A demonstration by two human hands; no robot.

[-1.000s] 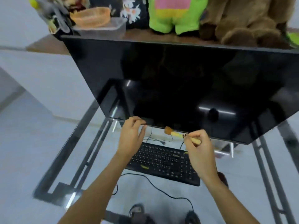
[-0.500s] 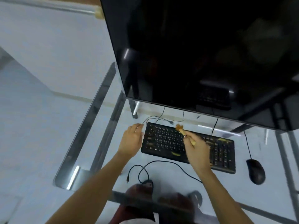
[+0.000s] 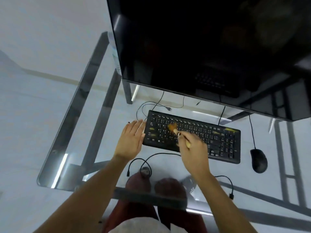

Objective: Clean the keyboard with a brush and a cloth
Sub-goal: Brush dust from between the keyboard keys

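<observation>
So the flat black computer keyboard (image 3: 191,137) with white key legends sits on the clear glass worktop (image 3: 70,148), just in front of the big dark monitor screen (image 3: 210,47). The right hand (image 3: 193,148) is grasping a small brush with a pale wooden handle and orange-brown bristles (image 3: 176,130), fingers curled round the handle, and the bristle end is down on the keys in the left half of the keyboard. The left hand (image 3: 131,140) is released, fingers straight and together, lying flat against the keyboard's left edge with the fingertips touching its corner. There are a few yellowish smudges on the keyboard, at its left end and along its top right edge. A black computer mouse (image 3: 258,160) lies to the right of the keyboard, a bit apart from it. A thin black cable (image 3: 151,158) loops on the glass just in front of the keyboard, between the two forearms.
</observation>
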